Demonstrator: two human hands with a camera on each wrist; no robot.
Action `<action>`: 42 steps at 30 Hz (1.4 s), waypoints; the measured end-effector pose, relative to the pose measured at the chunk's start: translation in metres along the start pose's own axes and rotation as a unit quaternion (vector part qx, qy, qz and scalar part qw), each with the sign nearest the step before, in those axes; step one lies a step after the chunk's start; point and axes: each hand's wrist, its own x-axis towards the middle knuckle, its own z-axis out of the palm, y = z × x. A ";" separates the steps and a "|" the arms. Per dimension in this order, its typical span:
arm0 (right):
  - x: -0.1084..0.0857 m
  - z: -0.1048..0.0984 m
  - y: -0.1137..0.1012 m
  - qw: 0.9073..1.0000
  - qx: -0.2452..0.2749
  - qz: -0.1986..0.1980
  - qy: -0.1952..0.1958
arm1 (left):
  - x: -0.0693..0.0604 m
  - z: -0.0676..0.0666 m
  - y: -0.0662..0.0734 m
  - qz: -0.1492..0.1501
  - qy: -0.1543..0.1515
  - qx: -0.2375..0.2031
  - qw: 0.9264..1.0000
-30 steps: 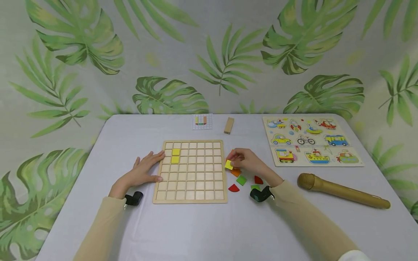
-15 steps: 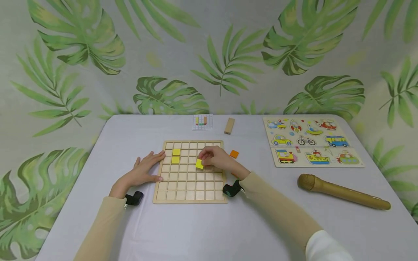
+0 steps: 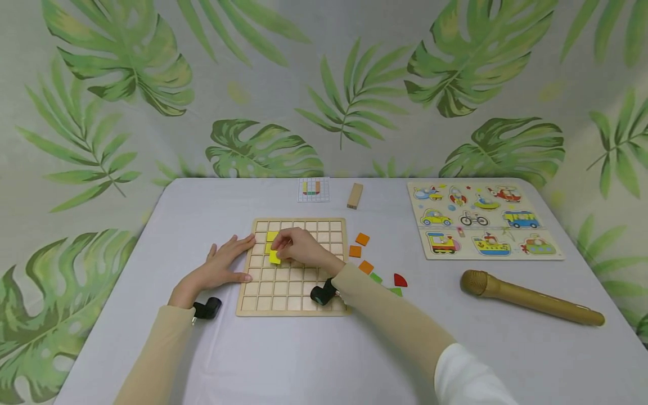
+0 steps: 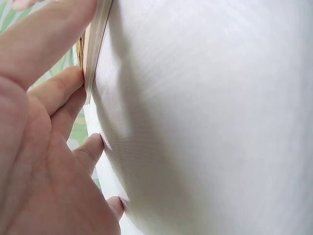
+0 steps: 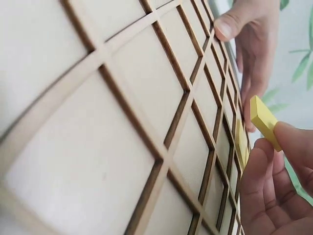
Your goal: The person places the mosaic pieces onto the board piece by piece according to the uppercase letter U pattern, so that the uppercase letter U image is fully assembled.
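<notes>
Between thumb and fingers my right hand (image 3: 300, 246) pinches a yellow square tile (image 5: 264, 121), held above the wooden grid board (image 3: 298, 304) near its second column. Two yellow tiles (image 3: 272, 235) lie in the board's cells just behind it, partly covered by that hand in the head view. My left hand (image 3: 220, 269) rests at the board's left edge, fingers straight and spread. In the left wrist view, the left fingers (image 4: 58, 90) touch the board's side (image 4: 95, 54), with other fingertips on the cloth.
Right of the board lie several orange tiles (image 3: 362, 239), green pieces (image 3: 396, 292) and a red quarter-round piece (image 3: 400, 279). Behind it are a pattern card (image 3: 314, 190) and a wooden block (image 3: 355, 196). A vehicle puzzle board (image 3: 486, 225) and a brown microphone (image 3: 531, 297) stand farther right.
My right hand has carried the yellow tile leftward from the loose pieces, across the board to beside the two yellow tiles. The left hand has stayed at the edge.
</notes>
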 end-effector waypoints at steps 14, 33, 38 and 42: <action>0.013 0.019 -0.004 0.990 -0.142 -0.020 0.007 | -0.004 -0.002 0.004 0.014 0.007 -0.012 1.000; 0.010 0.022 -0.006 0.980 -0.194 -0.037 0.003 | -0.003 -0.002 0.004 0.008 0.005 -0.013 1.000; 0.000 0.008 -0.002 0.994 -0.100 -0.043 0.008 | -0.003 -0.001 0.004 0.008 0.004 -0.013 1.000; -0.014 -0.009 0.001 0.997 -0.064 -0.037 0.006 | -0.002 -0.001 0.005 0.007 0.005 -0.010 1.000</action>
